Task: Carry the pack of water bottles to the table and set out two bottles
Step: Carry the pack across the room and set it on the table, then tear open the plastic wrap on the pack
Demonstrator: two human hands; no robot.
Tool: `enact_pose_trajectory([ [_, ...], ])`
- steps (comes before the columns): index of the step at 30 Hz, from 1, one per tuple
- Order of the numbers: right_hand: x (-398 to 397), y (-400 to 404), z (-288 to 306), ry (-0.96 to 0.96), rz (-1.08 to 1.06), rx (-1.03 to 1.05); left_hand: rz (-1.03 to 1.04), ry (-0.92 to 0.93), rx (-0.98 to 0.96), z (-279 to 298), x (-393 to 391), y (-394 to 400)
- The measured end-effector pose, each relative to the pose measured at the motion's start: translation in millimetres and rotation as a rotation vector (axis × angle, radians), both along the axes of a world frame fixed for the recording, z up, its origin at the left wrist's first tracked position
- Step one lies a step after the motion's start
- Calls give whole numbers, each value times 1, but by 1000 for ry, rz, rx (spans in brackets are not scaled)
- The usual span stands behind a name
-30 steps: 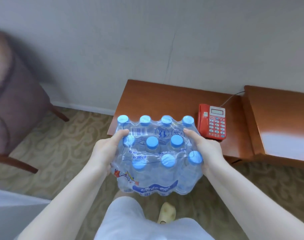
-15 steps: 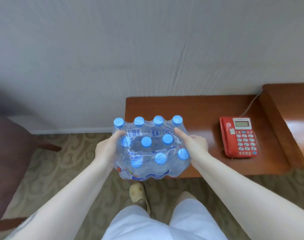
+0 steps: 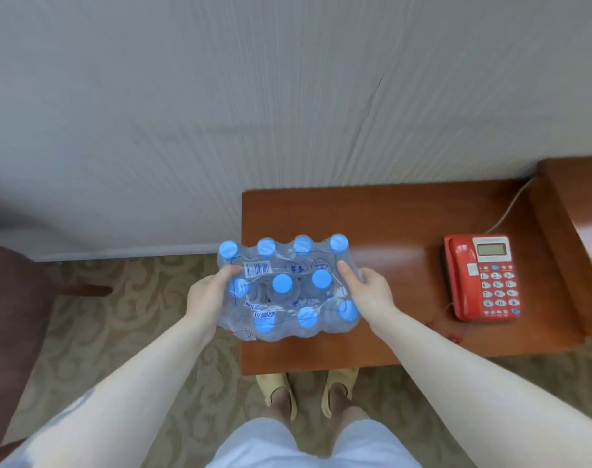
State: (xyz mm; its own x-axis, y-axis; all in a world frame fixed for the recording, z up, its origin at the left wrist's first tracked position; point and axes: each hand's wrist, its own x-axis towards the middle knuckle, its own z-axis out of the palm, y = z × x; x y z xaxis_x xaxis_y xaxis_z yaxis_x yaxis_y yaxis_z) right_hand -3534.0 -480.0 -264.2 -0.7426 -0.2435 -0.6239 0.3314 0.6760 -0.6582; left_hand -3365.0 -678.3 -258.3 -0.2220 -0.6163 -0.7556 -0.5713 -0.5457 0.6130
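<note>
A shrink-wrapped pack of water bottles [image 3: 287, 288] with several blue caps is held upright between both hands. My left hand [image 3: 208, 298] grips its left side, thumb on the top film near the barcode. My right hand [image 3: 367, 292] grips its right side. The pack hangs over the left end of a low brown wooden table [image 3: 389, 224], its left edge jutting past the table's left edge; I cannot tell whether its base touches the top.
A red telephone [image 3: 482, 276] with a cord lies on the table's right part. A higher wooden unit [image 3: 578, 211] adjoins the table on the right. A dark armchair [image 3: 10, 305] stands at the left on patterned carpet. A grey wall runs behind; my slippered feet stand at the table's front edge.
I have stepped up to the table, which now lies square in front of me. The pack, still held in both hands, has moved forward over the table's left end.
</note>
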Motion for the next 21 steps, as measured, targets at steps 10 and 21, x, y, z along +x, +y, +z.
enact_pose_trajectory([
  [10, 20, -2, 23, 811, 370, 75, -288, -280, -737, 12, 0, 25],
  [21, 6, -36, 43, 643, 1146, 329, -1367, -250, -1149, 26, -37, 35],
])
